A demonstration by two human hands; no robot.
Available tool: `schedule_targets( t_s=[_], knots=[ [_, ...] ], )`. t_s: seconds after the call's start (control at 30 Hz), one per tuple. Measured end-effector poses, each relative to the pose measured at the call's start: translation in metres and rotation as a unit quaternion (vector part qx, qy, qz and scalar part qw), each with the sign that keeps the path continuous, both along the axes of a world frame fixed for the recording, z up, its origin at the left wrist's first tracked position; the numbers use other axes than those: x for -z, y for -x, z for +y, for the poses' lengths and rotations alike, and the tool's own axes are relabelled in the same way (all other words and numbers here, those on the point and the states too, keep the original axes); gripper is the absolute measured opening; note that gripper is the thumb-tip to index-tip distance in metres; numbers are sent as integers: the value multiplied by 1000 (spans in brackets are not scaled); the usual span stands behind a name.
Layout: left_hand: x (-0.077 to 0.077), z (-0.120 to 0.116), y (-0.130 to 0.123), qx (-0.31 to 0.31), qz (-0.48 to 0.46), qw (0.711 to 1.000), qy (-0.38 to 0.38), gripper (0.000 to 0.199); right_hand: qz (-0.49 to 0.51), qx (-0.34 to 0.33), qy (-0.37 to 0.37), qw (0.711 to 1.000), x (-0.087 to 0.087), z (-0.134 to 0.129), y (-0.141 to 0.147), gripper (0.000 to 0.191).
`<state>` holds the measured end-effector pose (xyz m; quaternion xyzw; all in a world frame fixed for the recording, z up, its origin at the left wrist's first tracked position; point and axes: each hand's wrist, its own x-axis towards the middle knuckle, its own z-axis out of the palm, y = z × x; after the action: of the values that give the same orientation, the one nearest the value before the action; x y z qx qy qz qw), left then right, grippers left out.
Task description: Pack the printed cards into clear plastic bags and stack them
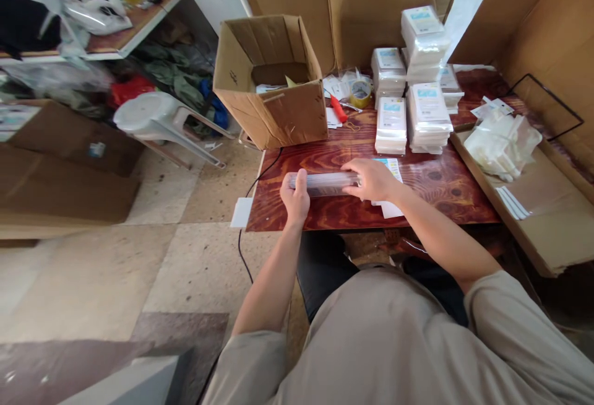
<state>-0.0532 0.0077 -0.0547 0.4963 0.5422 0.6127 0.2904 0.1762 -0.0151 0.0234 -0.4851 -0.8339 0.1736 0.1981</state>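
Between my two hands, just over the red-brown wooden table, is a stack of clear plastic packets seen edge-on. My left hand grips its left end, thumb on top. At the right end my right hand closes its fingers round the stack. Partly under my right hand lie a printed card and some white cards. Beyond my hands stand several piles of clear packets with white and blue labels.
An open cardboard box stands at the table's back left, beside a tape roll and a red-handled tool. To the right, a shallow carton holds plastic bags. A white stool and a black cable are on the left.
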Motion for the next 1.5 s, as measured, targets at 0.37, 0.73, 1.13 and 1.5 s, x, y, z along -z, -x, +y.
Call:
schedule_targets(
  t_s=[0.37,0.73,1.13,1.5],
  knots=[
    [-65,-13,-18,-62,82,993,-66,47,-155,33,81,984,-74,-50,37,47],
    [-86,-31,-100,233,99,963,-94,39,440,375,285,765,2,-105,-165,54],
    [-45,-37,-52,164,202,966,-18,37,-116,547,67,827,-33,-58,-232,74],
    [-19,-37,-26,118,164,977,72,40,61,674,210,706,-33,28,-428,58]
  ],
)
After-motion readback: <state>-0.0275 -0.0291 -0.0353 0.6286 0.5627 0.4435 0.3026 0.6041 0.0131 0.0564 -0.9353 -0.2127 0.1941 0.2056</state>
